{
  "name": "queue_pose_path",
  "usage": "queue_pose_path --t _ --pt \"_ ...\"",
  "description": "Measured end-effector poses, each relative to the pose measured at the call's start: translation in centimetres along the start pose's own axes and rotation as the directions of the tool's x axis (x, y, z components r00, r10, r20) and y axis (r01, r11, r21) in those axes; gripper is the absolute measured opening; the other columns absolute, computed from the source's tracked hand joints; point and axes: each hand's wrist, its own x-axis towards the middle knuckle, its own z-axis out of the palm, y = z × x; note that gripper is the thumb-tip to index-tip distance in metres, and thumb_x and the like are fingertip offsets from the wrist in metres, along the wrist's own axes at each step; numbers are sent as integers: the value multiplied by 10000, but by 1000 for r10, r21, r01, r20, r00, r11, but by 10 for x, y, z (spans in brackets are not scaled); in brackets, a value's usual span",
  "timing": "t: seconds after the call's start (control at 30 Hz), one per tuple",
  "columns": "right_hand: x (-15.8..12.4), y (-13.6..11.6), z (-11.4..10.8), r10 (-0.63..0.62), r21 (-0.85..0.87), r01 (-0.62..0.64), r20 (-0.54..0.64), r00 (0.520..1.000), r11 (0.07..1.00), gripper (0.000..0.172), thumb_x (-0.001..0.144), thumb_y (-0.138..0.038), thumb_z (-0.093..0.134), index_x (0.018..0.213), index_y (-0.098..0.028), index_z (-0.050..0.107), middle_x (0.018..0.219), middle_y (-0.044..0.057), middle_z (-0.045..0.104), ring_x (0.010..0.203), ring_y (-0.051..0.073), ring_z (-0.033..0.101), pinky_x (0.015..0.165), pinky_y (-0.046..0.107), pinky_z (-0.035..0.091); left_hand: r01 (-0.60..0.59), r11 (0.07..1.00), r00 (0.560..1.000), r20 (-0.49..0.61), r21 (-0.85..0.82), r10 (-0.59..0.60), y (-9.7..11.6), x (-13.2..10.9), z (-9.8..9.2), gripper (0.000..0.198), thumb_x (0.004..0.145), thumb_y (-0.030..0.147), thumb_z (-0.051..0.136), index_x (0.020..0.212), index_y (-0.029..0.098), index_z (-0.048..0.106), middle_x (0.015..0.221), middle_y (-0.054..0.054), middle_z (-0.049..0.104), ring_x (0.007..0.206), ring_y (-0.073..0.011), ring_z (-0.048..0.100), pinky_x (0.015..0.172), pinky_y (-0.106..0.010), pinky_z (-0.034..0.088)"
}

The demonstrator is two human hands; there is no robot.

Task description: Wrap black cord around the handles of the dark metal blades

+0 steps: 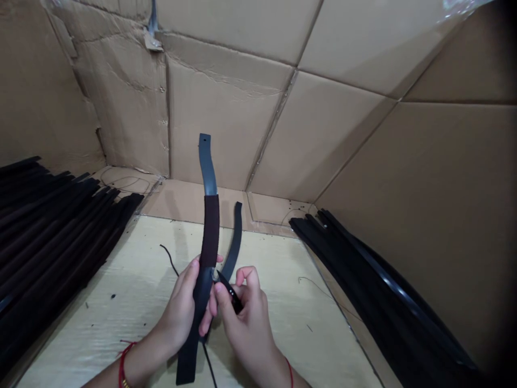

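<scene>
A long, curved black strap (210, 231) with a dark brown stitched section stands nearly upright before me. Its grey-blue upper end has a small hole. My left hand (183, 302) is wrapped around the strap just below the brown section. In the fingers of my right hand (248, 318) is a small black pointed tool (230, 291) resembling thread snips, with pale dots on its side. Its tip is at the strap's right edge, by a small pale spot. Fingers hide part of the tool. Behind the strap, a second dark strip (233, 242) curves up.
Dark strips are piled at the left (68, 231), and more long black strips (363, 285) lie at the right. Cardboard walls (226, 118) rise behind and beside the pale work surface (133, 258). Loose threads and a thin black cord (169, 260) lie on it.
</scene>
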Motion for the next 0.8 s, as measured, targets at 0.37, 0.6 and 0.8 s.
queue_pose_path --t 0.37,0.6,0.8 --pt "-2 0 0 138 59 -137 -25 990 989 351 960 -399 509 888 -263 193 461 -139 490 341 171 595 316 145 313 2 998 1000 18 68 -3 -11 -5 3 701 919 634 343 1345 88 455 506 18 544 333 -94 423 332 -173 344" --pt "-3 4 0 96 -20 -97 -64 993 995 338 973 -395 486 881 -258 190 445 -134 488 346 169 599 327 149 318 10 996 999 31 84 -12 -11 -6 2 702 925 639 313 1361 102 433 567 2 577 340 -80 420 349 -169 345" --pt "-3 2 0 76 -48 -78 -44 996 996 317 983 -362 472 879 -257 191 434 -135 488 345 163 594 336 155 322 24 998 999 27 62 -26 -10 -5 3 718 911 649 333 1365 102 433 494 27 525 319 -76 403 335 -150 318"
